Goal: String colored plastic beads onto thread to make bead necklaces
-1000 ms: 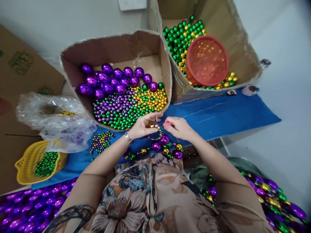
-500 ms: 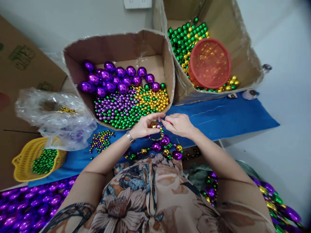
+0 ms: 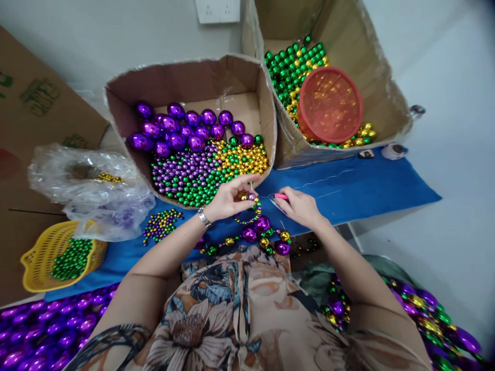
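Note:
My left hand [image 3: 230, 198], with a metal watch on its wrist, pinches a bead strand [image 3: 258, 208] near a large gold bead, thumb and index finger apart at the tips. A short pale thread end [image 3: 251, 185] stands up by the index fingertip. From there the strand of purple, green and gold beads hangs down to larger beads [image 3: 262, 223] against the floral clothing. To the right, my right hand [image 3: 299, 206] is closed on a small pink-handled tool [image 3: 281, 196] with a metal tip pointing left. A thin thread [image 3: 265, 196] shows between the hands.
An open carton [image 3: 273, 118] of purple, green and gold beads stands ahead. Another carton [image 3: 382, 67] holds bead strands and a red basket [image 3: 330, 105]. Loose beads [image 3: 161, 226] lie on the blue cloth [image 3: 371, 190], left of which are a yellow basket [image 3: 31, 268] and plastic bags [image 3: 50, 170].
My right hand has drawn away to the right from my left hand, and the pink tool shows more. The left hand keeps its hold on the strand. The view has shifted slightly.

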